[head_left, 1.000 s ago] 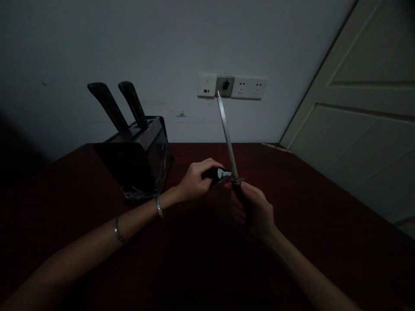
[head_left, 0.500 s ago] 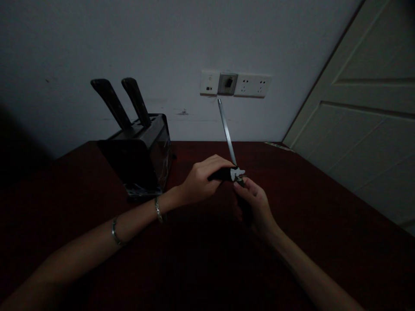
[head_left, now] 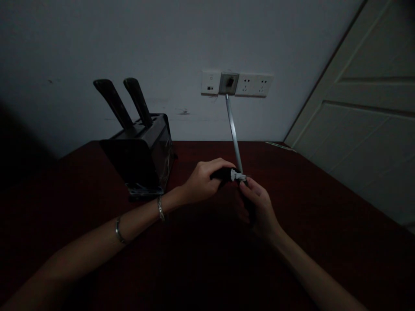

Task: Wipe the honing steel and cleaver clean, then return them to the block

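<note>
My right hand (head_left: 259, 203) is closed around the dark handle of a honing steel (head_left: 234, 131), whose thin silver rod points up and away toward the wall. In my left hand (head_left: 204, 178) is a crumpled black-and-white cloth (head_left: 237, 175), pressed against the steel where the rod meets the handle. The cloth hides that joint, and the low light blurs the handle's outline. To the left of my hands stands a black knife block (head_left: 158, 140) with two dark-handled knives (head_left: 138, 101) in its top.
The dark red table (head_left: 201, 149) runs back to a pale wall (head_left: 155, 39). Sockets and a switch panel (head_left: 254, 85) sit on the wall behind the rod's tip. A panelled door (head_left: 363, 112) slants along the right side.
The honing steel and my right hand have shifted slightly right. The cloth's pale part now lies more across the base of the rod. My left hand stays closed on the cloth.
</note>
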`<state>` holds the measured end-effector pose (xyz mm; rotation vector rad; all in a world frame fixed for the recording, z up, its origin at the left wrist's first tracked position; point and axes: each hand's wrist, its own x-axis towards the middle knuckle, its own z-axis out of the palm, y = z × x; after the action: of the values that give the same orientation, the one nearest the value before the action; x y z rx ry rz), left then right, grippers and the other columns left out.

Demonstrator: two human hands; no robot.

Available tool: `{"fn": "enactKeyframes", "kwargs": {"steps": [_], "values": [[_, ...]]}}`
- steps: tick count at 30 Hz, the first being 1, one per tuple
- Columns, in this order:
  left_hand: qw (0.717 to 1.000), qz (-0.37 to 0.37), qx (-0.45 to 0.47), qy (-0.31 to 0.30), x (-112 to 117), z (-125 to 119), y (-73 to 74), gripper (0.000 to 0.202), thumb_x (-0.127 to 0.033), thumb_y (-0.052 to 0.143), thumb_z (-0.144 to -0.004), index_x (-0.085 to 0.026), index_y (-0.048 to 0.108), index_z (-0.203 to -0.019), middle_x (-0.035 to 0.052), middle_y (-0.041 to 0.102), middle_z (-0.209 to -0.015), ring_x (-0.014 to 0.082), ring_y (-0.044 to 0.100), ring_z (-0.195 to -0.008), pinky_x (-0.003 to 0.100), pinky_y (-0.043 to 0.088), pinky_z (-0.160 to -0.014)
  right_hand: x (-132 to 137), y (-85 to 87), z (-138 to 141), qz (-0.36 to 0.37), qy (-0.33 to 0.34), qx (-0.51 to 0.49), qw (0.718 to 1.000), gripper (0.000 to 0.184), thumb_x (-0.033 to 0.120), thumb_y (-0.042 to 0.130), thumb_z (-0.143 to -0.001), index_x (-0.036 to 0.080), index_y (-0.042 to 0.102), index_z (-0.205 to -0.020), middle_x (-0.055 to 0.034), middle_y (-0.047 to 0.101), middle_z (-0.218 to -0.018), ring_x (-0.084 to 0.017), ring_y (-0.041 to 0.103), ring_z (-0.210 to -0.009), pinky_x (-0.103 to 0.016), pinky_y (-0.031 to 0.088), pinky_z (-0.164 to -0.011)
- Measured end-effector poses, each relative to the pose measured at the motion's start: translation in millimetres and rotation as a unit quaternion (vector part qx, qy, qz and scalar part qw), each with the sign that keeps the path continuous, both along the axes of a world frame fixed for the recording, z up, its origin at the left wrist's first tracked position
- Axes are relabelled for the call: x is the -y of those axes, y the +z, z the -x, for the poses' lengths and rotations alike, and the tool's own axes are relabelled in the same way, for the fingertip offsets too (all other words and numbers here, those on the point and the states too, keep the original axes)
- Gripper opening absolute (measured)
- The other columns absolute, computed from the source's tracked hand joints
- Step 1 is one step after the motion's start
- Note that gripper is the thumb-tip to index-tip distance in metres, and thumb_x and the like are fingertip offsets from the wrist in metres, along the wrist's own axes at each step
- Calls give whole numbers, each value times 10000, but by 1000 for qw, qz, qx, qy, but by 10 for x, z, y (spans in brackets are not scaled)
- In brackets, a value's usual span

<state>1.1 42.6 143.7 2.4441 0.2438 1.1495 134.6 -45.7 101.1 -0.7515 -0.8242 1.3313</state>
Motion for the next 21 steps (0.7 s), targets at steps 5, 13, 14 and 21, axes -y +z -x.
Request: {"fn": "enactKeyframes", "kwargs": {"steps": [5, 13, 14, 21], "values": [[998, 59, -2, 4, -33, -9, -33, 331, -18, 428, -642, -126, 606, -899, 36, 657, -826, 119, 597, -745, 246, 476, -709, 34, 27, -1, -18, 22, -1, 1000, 214, 340, 590, -785, 207, 425, -754, 86, 479, -462, -32, 322, -284, -116, 271, -242], [988, 86, 93, 92, -72, -23, -31, 185, -90, 518, -756, -127, 611, -912, 40, 666, -846, 130, 610, -775, 255, 499, -708, 33, 32, -15, -27, -8, 5, 1000, 219, 349, 610, -769, 203, 447, -764, 73, 500, -518, -36, 345, -308, -127, 294, -248], [984, 82, 111, 109, -67, -26, -29, 171, -104, 532, -763, -128, 608, -914, 42, 663, -851, 132, 609, -779, 259, 500, -709, 30, 31, -11, -24, -14, 7, 1000, 221, 354, 613, -765, 201, 455, -774, 70, 501, -530, -36, 346, -315, -129, 296, -249], [996, 43, 63, 41, 25, -40, -42, 190, -76, 504, -756, -126, 602, -910, 45, 645, -831, 123, 597, -754, 249, 482, -677, 6, 17, 33, -16, -47, 36, 998, 239, 407, 594, -771, 188, 501, -759, 62, 482, -567, -35, 360, -365, -142, 328, -299]]}}
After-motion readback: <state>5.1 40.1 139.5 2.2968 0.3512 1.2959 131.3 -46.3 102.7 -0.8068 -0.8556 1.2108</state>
